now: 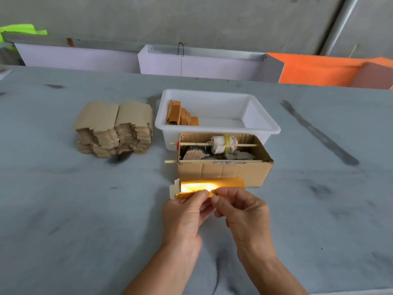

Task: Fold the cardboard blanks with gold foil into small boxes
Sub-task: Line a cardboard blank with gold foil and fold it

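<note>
I see both hands, left [184, 216] & right [242, 211], pinching the gold foil blank [204, 186] just above the table [85, 209], right in front of the cardboard box [223, 171], w/ folded boxes [182, 114] in the white tub [263, 122].

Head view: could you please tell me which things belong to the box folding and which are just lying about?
Job: gold foil blank, pinched by left hand and right hand; blank stack; folded boxes in white tub.
Lying about: cardboard box of oddments; green cloth.
</note>
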The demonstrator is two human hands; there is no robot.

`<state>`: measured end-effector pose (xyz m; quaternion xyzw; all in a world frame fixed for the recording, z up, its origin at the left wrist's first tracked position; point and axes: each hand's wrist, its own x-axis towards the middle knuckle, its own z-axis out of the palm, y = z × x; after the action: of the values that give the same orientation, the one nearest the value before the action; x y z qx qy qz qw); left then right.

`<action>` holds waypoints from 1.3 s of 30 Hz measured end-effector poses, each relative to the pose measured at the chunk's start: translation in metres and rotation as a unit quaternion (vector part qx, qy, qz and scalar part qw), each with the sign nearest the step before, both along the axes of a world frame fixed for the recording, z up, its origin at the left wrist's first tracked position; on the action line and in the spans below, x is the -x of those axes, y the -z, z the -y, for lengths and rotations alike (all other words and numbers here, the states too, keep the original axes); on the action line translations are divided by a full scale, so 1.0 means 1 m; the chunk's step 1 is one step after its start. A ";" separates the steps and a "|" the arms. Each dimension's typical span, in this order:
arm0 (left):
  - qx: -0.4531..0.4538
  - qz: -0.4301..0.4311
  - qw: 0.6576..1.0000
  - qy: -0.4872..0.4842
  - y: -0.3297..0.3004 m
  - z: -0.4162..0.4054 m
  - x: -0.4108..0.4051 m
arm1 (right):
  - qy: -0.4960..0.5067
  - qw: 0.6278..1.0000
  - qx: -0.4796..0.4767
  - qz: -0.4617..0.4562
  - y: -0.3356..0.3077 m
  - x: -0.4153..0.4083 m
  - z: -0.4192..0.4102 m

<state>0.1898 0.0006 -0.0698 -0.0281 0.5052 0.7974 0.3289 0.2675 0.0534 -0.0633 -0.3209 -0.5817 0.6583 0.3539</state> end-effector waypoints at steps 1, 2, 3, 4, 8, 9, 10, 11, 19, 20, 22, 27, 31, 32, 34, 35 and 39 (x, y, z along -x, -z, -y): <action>0.004 0.006 1.000 0.001 0.000 0.000 0.000 | -0.002 1.000 0.003 0.004 0.000 0.000 0.000; 0.006 0.010 1.000 0.003 0.000 0.000 0.000 | -0.004 1.000 0.006 0.006 0.001 0.001 0.000; 0.005 0.014 1.000 0.005 0.000 0.000 0.000 | -0.005 1.000 0.008 0.006 0.001 0.001 -0.001; 0.004 0.019 1.000 0.006 0.001 0.000 0.000 | -0.007 1.000 0.010 0.007 0.001 0.002 0.000; 0.005 0.033 0.999 0.005 0.003 0.001 0.002 | -0.008 1.000 -0.005 0.018 0.003 0.001 0.001; 0.007 0.035 0.999 0.005 0.003 0.001 0.002 | -0.005 1.000 -0.009 0.019 0.004 0.000 0.000; 0.009 0.037 0.999 0.006 0.004 0.001 0.002 | -0.002 1.000 -0.011 0.019 0.005 -0.001 0.000; 0.009 0.037 0.999 0.007 0.003 0.001 0.002 | -0.001 1.000 -0.013 0.019 0.005 -0.001 -0.001; 0.006 0.012 1.000 0.013 0.002 -0.001 -0.002 | -0.008 1.000 -0.020 0.016 0.003 -0.002 -0.001; 0.005 0.005 1.000 0.013 0.002 0.000 -0.002 | -0.008 1.000 -0.020 0.017 0.003 -0.002 -0.001; 0.004 -0.004 1.000 0.011 0.003 0.000 -0.002 | -0.005 1.000 -0.019 0.021 0.003 -0.002 -0.001; 0.008 -0.007 1.000 0.012 0.003 0.000 -0.002 | 0.001 0.999 -0.023 0.039 0.004 -0.002 -0.003; 0.011 -0.010 1.000 0.006 0.002 0.000 -0.002 | 0.000 0.999 -0.023 0.041 0.004 0.000 -0.003; 0.011 -0.012 1.000 0.005 0.002 0.000 -0.002 | -0.001 0.999 -0.024 0.043 0.004 0.000 -0.003; 0.009 -0.014 1.000 0.004 0.001 0.001 -0.002 | -0.003 0.999 -0.027 0.045 0.005 0.000 -0.003; 0.008 -0.015 1.000 0.003 0.001 0.001 -0.002 | -0.004 0.999 -0.027 0.047 0.005 0.000 -0.003; 0.004 -0.015 1.000 -0.003 0.001 0.001 -0.002 | -0.007 0.998 -0.025 0.054 0.004 0.001 -0.004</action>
<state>0.1915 -0.0006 -0.0709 -0.0188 0.5129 0.7968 0.3188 0.2660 0.0570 -0.0678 -0.3427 -0.6186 0.6275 0.3257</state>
